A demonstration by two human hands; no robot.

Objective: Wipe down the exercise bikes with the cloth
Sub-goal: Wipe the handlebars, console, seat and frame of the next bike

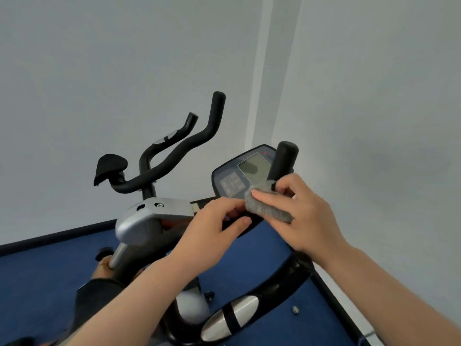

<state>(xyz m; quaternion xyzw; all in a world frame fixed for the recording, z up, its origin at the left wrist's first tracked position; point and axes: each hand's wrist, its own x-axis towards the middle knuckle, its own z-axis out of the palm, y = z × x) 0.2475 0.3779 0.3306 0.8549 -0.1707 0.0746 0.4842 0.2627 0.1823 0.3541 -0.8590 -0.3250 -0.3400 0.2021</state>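
You see a blue carpet [45,278] meeting pale walls [99,58] at a dark skirting board [57,236]; a small metal piece [295,309] lies on it.

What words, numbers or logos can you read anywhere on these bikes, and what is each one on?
None can be read.
Console: a small red mark at its top edge, too blurred to read.
Console screen: grey, no digits legible.
Button panel: key markings too small and blurred.
Cloth, held by the right hand: no label showing.
Left hand covers the console's lower edge.
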